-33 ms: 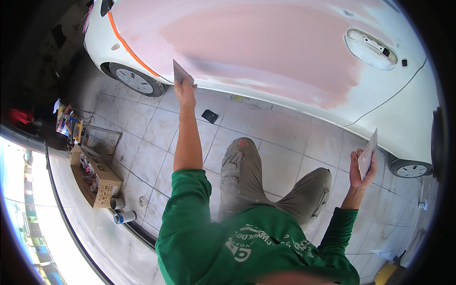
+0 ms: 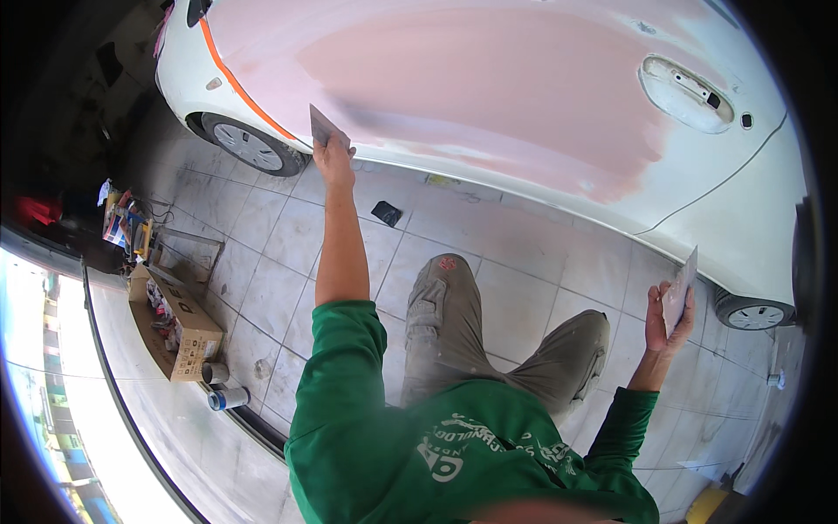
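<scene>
My left hand (image 2: 334, 162) grips a thin grey putty spreader (image 2: 326, 125) close to the lower front of a white car door (image 2: 698, 188); whether its edge touches the panel I cannot tell. A broad pink filler patch (image 2: 489, 79) covers much of the door, smeared thinner and paler toward its edges. Away from the car on the right, my right hand (image 2: 656, 325) holds up a flat, pale rectangular plate (image 2: 678, 295), tilted on edge, with fingers and thumb around its lower part. Its face looks pinkish.
An orange tape strip (image 2: 229, 79) borders the front fender above the front wheel (image 2: 249, 147). A black scrap (image 2: 386, 213) lies on the tiled floor. At left stand an open cardboard box (image 2: 194, 336), cans (image 2: 229, 399) and a second car's pale panel (image 2: 131, 393).
My left hand and the spreader have shifted slightly left and up along the door. The right hand with its plate has moved a little to the right and down.
</scene>
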Motion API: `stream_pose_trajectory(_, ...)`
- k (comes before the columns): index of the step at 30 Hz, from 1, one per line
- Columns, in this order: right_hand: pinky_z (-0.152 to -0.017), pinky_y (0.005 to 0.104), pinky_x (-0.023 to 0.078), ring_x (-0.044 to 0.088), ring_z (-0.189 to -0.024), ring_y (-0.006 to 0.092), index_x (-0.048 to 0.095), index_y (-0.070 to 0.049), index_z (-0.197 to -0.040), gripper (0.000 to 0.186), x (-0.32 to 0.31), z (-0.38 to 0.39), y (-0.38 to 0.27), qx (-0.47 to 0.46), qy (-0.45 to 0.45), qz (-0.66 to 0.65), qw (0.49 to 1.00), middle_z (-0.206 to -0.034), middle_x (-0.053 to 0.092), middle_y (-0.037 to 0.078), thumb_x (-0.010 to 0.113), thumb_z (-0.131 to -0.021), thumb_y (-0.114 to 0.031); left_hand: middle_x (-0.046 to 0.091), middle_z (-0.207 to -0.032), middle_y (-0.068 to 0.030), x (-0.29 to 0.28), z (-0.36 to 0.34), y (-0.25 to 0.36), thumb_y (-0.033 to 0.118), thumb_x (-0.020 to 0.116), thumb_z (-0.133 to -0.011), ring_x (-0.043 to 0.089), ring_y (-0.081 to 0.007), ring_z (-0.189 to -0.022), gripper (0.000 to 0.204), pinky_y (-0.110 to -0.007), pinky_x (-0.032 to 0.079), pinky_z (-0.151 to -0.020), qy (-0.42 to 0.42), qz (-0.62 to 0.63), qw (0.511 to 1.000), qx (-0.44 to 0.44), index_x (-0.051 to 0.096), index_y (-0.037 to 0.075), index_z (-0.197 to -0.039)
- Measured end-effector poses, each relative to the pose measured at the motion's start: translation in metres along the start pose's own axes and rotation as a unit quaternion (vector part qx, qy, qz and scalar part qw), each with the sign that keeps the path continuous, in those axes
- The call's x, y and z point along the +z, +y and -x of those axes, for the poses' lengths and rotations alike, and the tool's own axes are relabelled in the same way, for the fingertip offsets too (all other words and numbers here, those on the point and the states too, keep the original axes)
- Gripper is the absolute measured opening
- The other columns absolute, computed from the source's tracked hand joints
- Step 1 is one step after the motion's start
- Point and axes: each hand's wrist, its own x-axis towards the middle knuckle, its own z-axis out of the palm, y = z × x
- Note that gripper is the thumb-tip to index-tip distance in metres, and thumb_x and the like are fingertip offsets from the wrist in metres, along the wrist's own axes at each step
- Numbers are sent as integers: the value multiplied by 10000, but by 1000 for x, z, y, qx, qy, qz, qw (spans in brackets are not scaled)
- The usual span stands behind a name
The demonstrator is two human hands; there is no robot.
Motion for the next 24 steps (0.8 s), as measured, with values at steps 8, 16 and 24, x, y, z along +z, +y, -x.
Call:
stream_pose_trajectory(8,-864,422,443,558,-935,246,628,-13,-1200,291,-33,42,-19,-53,10,0,999,-1068,672,92,628,-1017,-240,607,-1345,-76,76,-1,38,199,506,-1066,621,-228,-1056,466,-363,523,-777,12,-64,998,4,450,148,-1525)
stream_pose_trajectory(16,-832,386,400,518,-905,230,603,2,-1177,296,-17,55,-34,-116,113,-8,987,-957,631,87,615,-1025,-252,354,-1437,-199,235,237,13,22,536,-1014,446,-344,-1285,606,-464,438,-1054,-97,-95,969,205,362,117,-1586)
stream_pose_trajectory(24,-870,394,386,517,-925,224,616,1,-1160,286,-48,87,-65,-138,114,-49,983,-943,647,84,614,-1024,-250,370,-1430,-203,361,422,-9,-20,612,-932,400,-392,-1273,721,-480,387,-1086,-175,-133,952,214,374,154,-1590)
